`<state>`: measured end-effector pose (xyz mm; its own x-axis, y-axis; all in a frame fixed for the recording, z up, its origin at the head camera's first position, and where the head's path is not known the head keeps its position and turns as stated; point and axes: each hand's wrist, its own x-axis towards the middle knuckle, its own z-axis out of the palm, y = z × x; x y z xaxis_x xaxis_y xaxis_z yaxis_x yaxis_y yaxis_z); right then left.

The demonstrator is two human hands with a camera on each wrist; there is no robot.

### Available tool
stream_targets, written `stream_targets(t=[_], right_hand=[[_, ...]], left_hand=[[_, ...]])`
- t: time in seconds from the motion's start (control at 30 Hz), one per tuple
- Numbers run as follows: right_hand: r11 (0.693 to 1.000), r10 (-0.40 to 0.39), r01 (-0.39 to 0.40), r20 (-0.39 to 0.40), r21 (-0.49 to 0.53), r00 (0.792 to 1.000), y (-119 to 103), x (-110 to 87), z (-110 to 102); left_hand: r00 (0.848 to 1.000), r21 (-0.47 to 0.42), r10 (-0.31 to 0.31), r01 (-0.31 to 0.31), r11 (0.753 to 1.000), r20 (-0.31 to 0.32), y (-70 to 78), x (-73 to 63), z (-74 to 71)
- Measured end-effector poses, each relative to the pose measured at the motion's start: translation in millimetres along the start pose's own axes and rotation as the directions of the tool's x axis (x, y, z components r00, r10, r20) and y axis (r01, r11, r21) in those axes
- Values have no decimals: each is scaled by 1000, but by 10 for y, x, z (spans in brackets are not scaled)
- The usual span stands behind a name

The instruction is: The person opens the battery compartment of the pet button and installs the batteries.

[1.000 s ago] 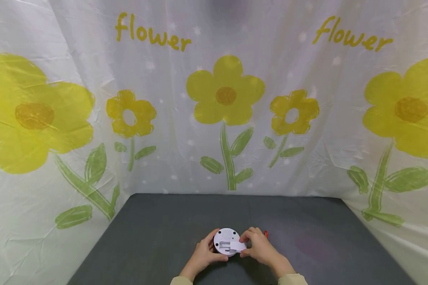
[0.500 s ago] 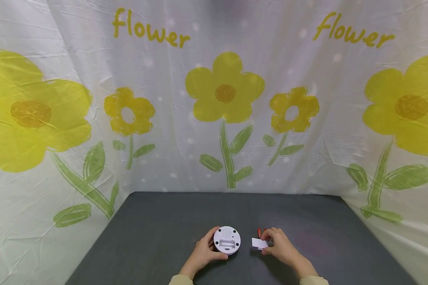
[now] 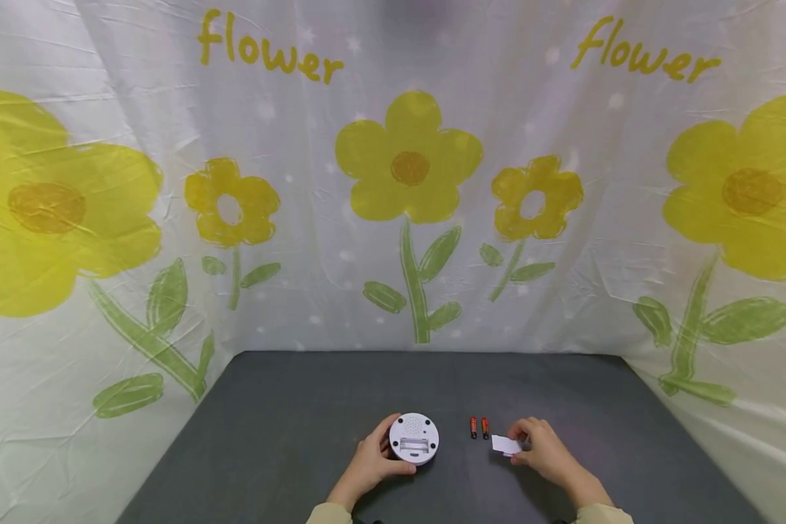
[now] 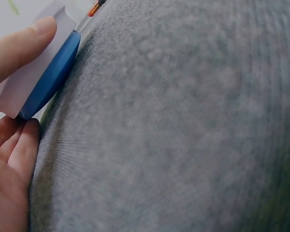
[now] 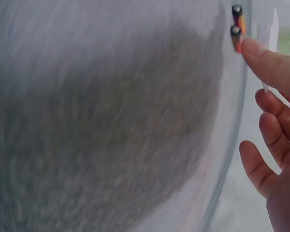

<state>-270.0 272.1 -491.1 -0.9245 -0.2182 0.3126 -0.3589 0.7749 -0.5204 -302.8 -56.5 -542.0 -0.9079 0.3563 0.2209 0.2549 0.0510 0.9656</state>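
On the dark grey table (image 3: 288, 437) we see two batteries (image 3: 474, 427) (red and black) lying side by side, black ends toward six o'clock.

my left hand (image 3: 373, 454) is in a holding grip, thumb (image 4: 24, 47) set opposite the fingers (image 4: 25, 145). my right hand (image 3: 542, 451) is in a pinch, lower fingers loosely bent. both forearms (image 3: 346, 495) angle inward, hands well apart.
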Motion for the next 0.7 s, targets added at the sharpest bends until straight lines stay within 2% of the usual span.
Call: stream_targets(t=[0.1, 0.27, 0.37, 0.43, 0.6, 0.7], right_hand=[[1000, 0, 0, -4, -1, 1000, 83, -29, -19], [1000, 3, -3, -32, 6, 999, 181, -75, -67], [1000, 26, -26, -45, -2, 999, 226, -86, -100], [999, 52, -53, -51, -9, 997, 258, -85, -120], [993, 110, -112, -42, -41, 993, 329, -65, -173], [987, 137, -139, -26, -78, 990, 360, -63, -202]], left_hand=[[1000, 2, 6, -6, 1000, 0, 62, -23, -2], [1000, -2, 7, -7, 1000, 4, 278, -99, 19], [1000, 2, 12, -12, 1000, 1, 308, -112, 25], [1000, 14, 13, -13, 1000, 0, 264, -96, 25], [1000, 7, 0, 0, 1000, -7, 34, -19, 9], [1000, -14, 0, 0, 1000, -9, -3, -12, 7]])
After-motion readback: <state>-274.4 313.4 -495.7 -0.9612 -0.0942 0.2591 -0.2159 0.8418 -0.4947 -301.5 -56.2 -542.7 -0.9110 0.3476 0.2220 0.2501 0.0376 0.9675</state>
